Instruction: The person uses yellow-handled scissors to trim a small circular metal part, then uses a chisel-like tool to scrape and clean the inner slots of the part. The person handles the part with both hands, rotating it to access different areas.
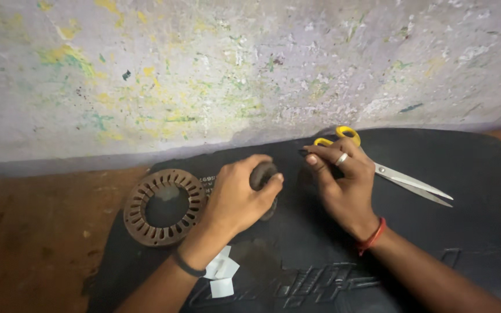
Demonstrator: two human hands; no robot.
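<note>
My left hand (pixel 240 194) is closed around a small dark round object (pixel 262 175), possibly a roll of tape, held just above the black mat (pixel 447 232). My right hand (pixel 343 182) hovers right beside it, fingers pinched together near the object; whether it grips a thin strip is too small to tell. A ring sits on one finger and a red band on that wrist. Yellow-handled scissors (pixel 404 177) lie on the mat just behind my right hand, blades pointing right.
A rusty slotted ring-shaped metal core (pixel 165 207) lies on the mat's left end. Small white paper pieces (pixel 221 275) sit near my left forearm. The mat rests on a brown floor (pixel 30 232) against a paint-flecked wall (pixel 233 75).
</note>
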